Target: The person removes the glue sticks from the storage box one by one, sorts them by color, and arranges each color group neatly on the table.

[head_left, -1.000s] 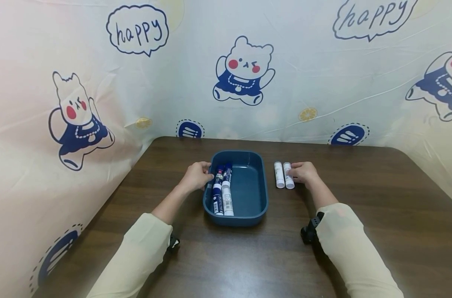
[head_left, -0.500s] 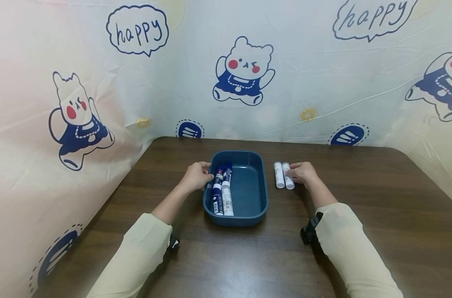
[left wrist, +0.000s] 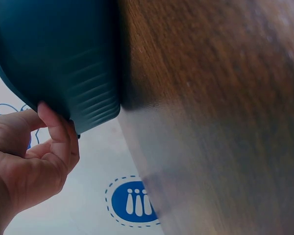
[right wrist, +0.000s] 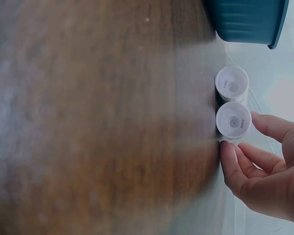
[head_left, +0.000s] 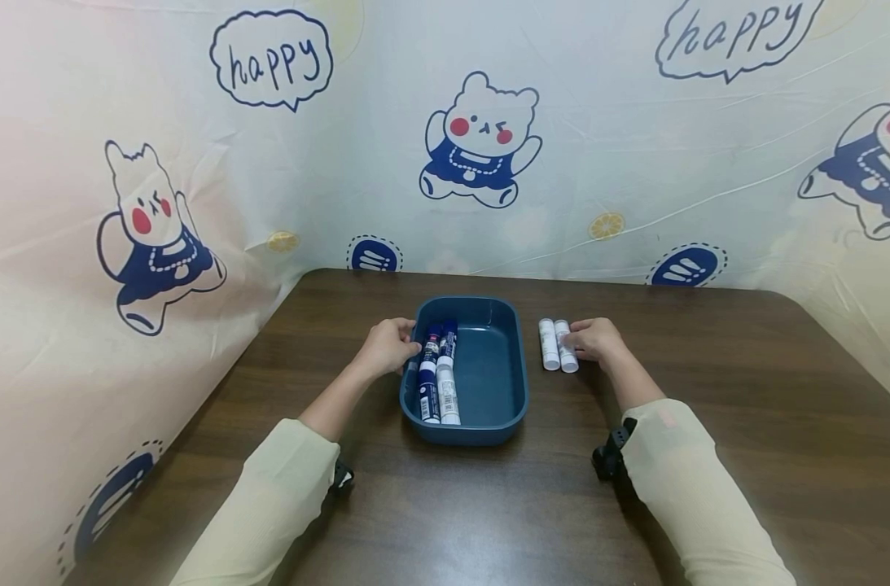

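A blue-green rectangular bin stands on the table. My left hand grips its left rim; the left wrist view shows curled fingers against its outside wall. Inside, along the left side, several blue and white glue sticks lie end to end in two rows. Right of the bin, two white glue sticks lie side by side, the left one against the right one. My right hand holds the right one between thumb and fingers; in the right wrist view its round recessed end faces the camera.
The brown wooden table runs to a patterned cloth backdrop behind and at both sides. Dark wrist cameras sit at both cuffs, the right one close to the tabletop. A gap separates the bin from the white glue sticks.
The two white glue sticks have shifted very slightly left, and my right hand with them. My left hand and the bin have stayed in place.
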### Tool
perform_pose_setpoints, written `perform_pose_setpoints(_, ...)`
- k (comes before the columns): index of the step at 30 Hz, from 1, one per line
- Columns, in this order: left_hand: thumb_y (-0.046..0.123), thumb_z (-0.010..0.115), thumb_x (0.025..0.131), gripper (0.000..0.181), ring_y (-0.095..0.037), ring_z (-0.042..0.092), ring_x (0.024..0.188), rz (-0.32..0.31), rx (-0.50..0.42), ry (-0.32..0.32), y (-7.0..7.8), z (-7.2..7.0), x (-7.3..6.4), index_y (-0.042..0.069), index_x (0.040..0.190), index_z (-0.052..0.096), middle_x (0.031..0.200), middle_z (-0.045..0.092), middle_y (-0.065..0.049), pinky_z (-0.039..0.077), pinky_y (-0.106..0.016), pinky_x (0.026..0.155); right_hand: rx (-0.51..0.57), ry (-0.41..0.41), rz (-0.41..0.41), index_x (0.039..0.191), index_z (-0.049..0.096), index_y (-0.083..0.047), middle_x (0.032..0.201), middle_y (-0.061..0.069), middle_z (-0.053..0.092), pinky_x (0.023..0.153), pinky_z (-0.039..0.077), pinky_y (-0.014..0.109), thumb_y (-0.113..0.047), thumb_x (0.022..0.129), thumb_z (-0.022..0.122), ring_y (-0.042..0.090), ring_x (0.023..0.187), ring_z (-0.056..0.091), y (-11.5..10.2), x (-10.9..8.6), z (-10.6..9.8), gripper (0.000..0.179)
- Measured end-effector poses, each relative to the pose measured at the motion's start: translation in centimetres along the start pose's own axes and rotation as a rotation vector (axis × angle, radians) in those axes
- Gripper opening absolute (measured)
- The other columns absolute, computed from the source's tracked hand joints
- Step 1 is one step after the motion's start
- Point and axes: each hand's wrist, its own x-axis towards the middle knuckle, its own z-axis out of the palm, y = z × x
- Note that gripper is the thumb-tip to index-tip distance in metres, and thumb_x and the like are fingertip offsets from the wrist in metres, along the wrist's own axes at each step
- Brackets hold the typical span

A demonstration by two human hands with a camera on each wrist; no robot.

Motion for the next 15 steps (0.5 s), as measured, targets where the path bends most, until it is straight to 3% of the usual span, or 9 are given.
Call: perform_pose_setpoints(15, 0.006, 0.059, 0.089, 0.046, -0.014, 0.048, 0.053, 0.003, 0.001, 0.004, 0.03, 0.01, -0.03, -0.001, 0.133, 0.045, 0.084, 0.050, -0.010, 0.053, -0.031, 0.054, 0.013, 0.029, -0.037, 0.132, 0.042, 0.008, 0.131, 0.026, 0.043, 0.086, 0.048, 0.031, -0.007, 0.088, 0.059, 0.027, 0.107, 0.052, -0.08, 0.02, -0.36, 0.049)
